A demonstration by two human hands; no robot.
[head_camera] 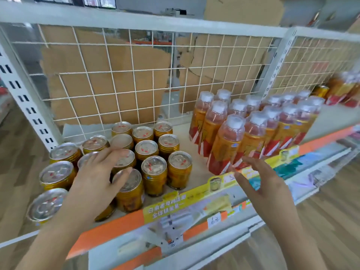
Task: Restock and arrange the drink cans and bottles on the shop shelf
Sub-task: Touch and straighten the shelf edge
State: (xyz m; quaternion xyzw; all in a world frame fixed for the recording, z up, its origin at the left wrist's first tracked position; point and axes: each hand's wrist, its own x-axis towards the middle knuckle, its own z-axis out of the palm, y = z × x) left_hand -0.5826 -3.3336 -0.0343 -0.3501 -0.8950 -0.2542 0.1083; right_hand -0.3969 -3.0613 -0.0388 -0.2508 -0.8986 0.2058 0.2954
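Several gold cans (153, 172) with silver lids stand in rows on the left half of the shelf (196, 164). Several orange-and-red bottles (226, 145) with white caps stand packed together on the right half. My left hand (97, 176) lies spread over the can tops, its thumb resting on the lid of a front can (130, 193) and its fingers over the lids behind; it grips nothing. In front of the nearest bottle, my right hand (261, 182) hovers above the shelf's front edge with fingers spread and nothing in it.
A white wire grid (136, 75) backs the shelf, with cardboard behind it. Orange and yellow price strips (187, 205) run along the front edge. More bottles and a can (321, 91) stand in the neighbouring bay at right. A white slotted upright (25, 98) stands at left.
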